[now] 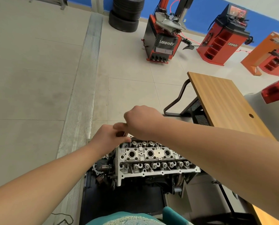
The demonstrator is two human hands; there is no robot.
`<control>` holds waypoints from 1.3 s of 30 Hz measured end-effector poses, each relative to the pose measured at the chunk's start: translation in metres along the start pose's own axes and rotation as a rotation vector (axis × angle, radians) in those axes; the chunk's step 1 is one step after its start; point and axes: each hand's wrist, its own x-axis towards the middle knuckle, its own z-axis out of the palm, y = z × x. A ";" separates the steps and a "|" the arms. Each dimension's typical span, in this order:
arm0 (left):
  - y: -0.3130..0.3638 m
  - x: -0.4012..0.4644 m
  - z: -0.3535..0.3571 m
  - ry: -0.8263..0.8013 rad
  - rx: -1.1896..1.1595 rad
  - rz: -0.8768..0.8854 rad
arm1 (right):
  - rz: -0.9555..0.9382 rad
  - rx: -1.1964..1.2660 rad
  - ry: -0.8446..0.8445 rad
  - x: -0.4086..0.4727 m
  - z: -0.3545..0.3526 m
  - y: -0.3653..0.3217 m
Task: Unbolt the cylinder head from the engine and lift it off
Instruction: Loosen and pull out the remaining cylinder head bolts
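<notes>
Reaching together over the far left corner of the cylinder head (153,157), both hands meet just above centre of the frame. The left hand (108,138) has its fingers curled inward and seems to pinch a small pale part at the head's corner, though what it grips is too blurred to name. The right hand (141,121) hangs above it, wrist bent down, fingers folded under and hidden; whether they hold anything cannot be told. The cylinder head sits on the engine (135,179) at lower centre, its valve springs and three round plug wells showing. A wooden table (223,103) stands at right. Red tyre machines (163,41) and stacked tyres (125,13) line the top of the frame.
</notes>
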 end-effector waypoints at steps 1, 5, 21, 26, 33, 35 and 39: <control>0.000 0.000 0.002 0.043 -0.011 0.001 | 0.030 -0.026 -0.011 0.001 0.001 -0.001; -0.006 0.002 0.002 -0.029 -0.055 0.107 | -0.138 -0.105 -0.043 -0.004 -0.001 -0.001; -0.016 0.003 -0.002 -0.186 -0.060 0.077 | -0.273 -0.045 -0.011 -0.008 -0.004 0.009; -0.017 0.009 -0.003 -0.121 0.070 0.090 | -0.282 0.098 -0.011 -0.014 -0.006 0.008; -0.014 0.007 0.002 -0.172 0.036 0.116 | -0.268 -0.012 -0.081 -0.011 -0.001 0.008; -0.019 0.008 -0.001 -0.196 0.061 0.107 | -0.331 0.018 -0.074 -0.014 -0.005 0.012; -0.013 0.015 -0.003 -0.140 0.058 0.122 | -0.127 0.043 0.016 -0.010 0.003 0.003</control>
